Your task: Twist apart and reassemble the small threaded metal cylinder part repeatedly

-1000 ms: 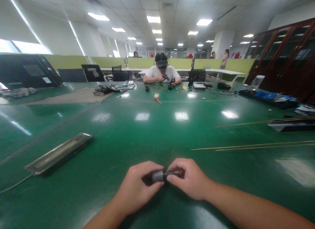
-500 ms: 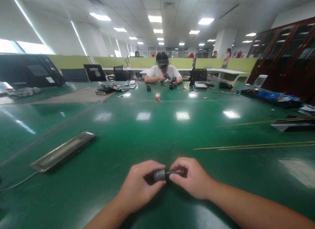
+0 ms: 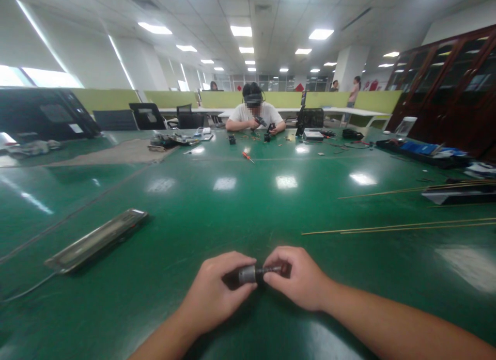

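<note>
Low over the near edge of the green table [image 3: 240, 210], both my hands grip one small part. It is a short grey metal cylinder [image 3: 247, 274] with a dark threaded shaft [image 3: 271, 270] sticking out to the right. My left hand [image 3: 215, 293] is closed around the cylinder end. Fingers of my right hand [image 3: 300, 277] pinch the shaft end. The far tip of the shaft is hidden under my right fingers.
A long flat metal tray [image 3: 95, 239] lies to the left. Thin brass rods [image 3: 399, 227] lie to the right. Across the table a person in a white shirt [image 3: 254, 114] works among small parts, with a red-handled screwdriver [image 3: 247, 156] nearby. Dark cabinets stand far right.
Both hands keep the same grip on the cylinder and shaft. Only the view shifts slightly.
</note>
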Demonstrator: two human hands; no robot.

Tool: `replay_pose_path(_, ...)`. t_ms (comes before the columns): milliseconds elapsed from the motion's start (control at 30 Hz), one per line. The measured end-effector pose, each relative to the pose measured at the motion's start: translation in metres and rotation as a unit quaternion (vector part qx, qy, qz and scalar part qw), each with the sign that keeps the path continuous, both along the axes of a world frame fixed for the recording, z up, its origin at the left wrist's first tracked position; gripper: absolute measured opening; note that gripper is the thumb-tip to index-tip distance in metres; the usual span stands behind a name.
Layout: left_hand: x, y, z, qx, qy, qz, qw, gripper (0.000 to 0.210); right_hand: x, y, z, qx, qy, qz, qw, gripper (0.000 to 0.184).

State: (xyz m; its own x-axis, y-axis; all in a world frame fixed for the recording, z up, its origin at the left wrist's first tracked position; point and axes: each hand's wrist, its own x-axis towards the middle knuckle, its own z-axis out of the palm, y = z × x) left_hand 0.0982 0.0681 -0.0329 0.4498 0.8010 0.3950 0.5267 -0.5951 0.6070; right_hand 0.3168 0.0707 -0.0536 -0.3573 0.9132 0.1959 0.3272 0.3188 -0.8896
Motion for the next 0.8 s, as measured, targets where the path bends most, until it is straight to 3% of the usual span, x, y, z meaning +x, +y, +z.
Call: replay_pose_path(800,0.0002,0.0023,0.0038,0.014,0.005,0.008,1.000,0.021,0.0004,-0.0001,0.0016,-0.008,0.001,-0.015,1.000,0.007)
